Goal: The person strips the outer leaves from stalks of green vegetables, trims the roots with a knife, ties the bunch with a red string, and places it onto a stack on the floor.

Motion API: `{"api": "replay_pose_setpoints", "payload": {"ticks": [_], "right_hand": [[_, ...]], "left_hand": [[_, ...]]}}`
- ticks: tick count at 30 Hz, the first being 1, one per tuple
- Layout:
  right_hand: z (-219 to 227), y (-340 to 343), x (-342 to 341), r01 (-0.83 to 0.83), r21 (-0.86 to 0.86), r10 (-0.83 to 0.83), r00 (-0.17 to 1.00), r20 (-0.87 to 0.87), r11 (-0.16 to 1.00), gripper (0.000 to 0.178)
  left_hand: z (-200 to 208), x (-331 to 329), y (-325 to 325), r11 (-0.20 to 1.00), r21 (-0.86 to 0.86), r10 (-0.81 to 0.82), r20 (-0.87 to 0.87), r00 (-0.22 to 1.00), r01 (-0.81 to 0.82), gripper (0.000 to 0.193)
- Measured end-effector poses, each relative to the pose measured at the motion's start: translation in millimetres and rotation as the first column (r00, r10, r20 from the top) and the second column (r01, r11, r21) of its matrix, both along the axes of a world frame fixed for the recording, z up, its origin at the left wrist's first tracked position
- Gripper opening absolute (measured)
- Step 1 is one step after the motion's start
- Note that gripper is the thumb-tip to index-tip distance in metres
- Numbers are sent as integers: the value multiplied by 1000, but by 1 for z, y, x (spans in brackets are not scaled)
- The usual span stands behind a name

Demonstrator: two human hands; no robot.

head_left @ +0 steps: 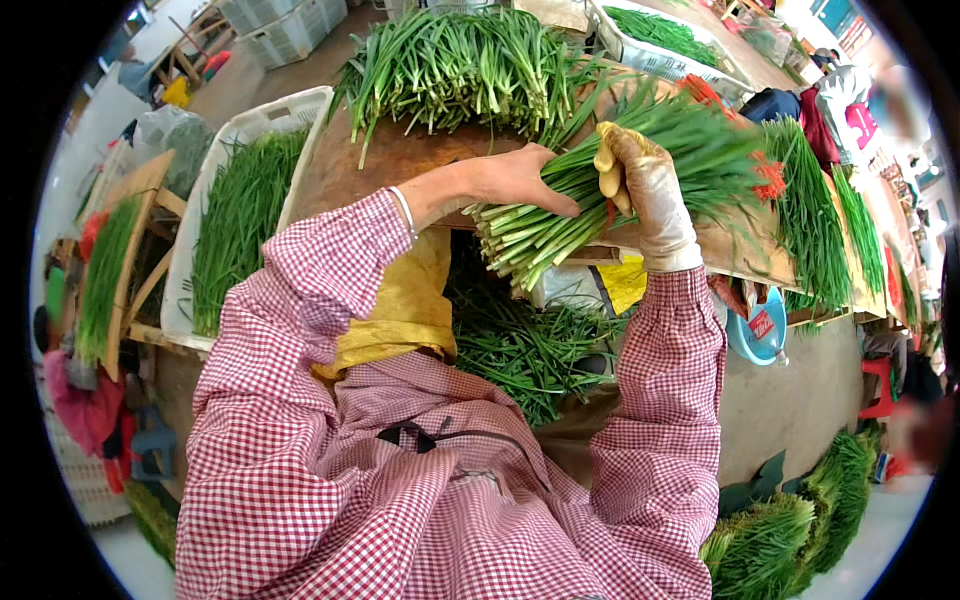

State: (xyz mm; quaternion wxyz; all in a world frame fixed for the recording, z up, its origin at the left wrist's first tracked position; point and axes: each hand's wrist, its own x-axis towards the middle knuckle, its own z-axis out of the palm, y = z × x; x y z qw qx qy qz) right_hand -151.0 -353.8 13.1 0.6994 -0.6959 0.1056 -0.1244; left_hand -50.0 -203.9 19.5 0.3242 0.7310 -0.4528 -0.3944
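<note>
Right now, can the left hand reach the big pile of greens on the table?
Probably yes: the pile lies just beyond the left hand, and nothing visible stands between them.

Vegetable-packing workshop, by looks: wooden worktable (395, 152) at 12 o'clock heaped with green stalks (460, 70); filled white crate (182, 270) at 10; stacked crates (292, 42) at 11; wooden bench (150, 195) bearing more at 9; green bundles (770, 540) at 4.
</note>
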Motion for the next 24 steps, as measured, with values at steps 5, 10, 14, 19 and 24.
{"api": "replay_pose_setpoints", "payload": {"ticks": [5, 10, 14, 19, 24], "right_hand": [[-18, 9, 37, 30, -171, -44, 996, -80, 985, 27], [-44, -10, 60, 86, -638, 54, 979, 197, 766, 24], [-31, 3, 58, 3, -196, -33, 988, -149, 981, 22], [-38, 9, 61, -29, -280, 5, 996, -88, 960, 30], [-16, 17, 28, 14, 72, -16, 999, 33, 997, 23]], "left_hand": [[-19, 27, -2, 989, 141, 13, 194, 981, -41, 99], [4, 29, -23, 937, 340, -129, 120, 984, 82, 101], [-3, 21, -37, 952, 122, -279, -27, 960, 281, 88], [-40, 20, -29, 983, 182, -93, 391, 916, 22, 99], [-44, 7, -11, 992, 78, 54, 432, 900, -96, 97]]}}
